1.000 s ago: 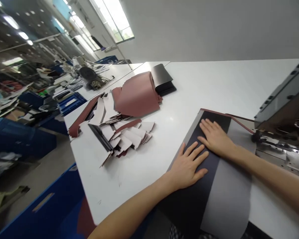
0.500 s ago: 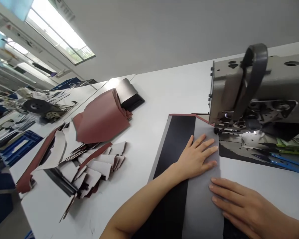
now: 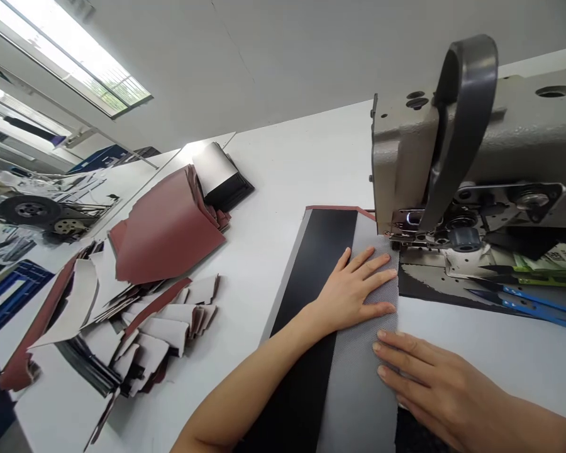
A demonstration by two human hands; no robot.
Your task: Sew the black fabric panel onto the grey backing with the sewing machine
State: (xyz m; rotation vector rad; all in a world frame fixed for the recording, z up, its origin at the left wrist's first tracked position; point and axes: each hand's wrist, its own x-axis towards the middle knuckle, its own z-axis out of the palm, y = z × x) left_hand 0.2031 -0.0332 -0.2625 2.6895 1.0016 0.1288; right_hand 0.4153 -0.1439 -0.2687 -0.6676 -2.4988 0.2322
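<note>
A long black panel (image 3: 311, 264) with a grey mesh strip (image 3: 358, 377) along its right side lies on the white table (image 3: 283, 189). A red-brown edge shows at its far end. My left hand (image 3: 353, 289) rests flat on the strip, fingers spread, just in front of the presser foot (image 3: 396, 236) of the grey sewing machine (image 3: 476, 138). My right hand (image 3: 429, 384) lies flat on the strip's right edge, nearer to me, fingers stretched out. Neither hand grips anything.
To the left lies a red-brown folded stack (image 3: 167, 229) with a black and grey stack (image 3: 224, 179) behind it, and a heap of small cut pieces (image 3: 155, 327). Blue thread snips (image 3: 528, 305) lie on the machine bed at right. Other work tables stand at far left.
My head has turned right, bringing the sewing machine fully into view. My right hand went from the panel's far end to its near right edge. My left hand slid up toward the presser foot.
</note>
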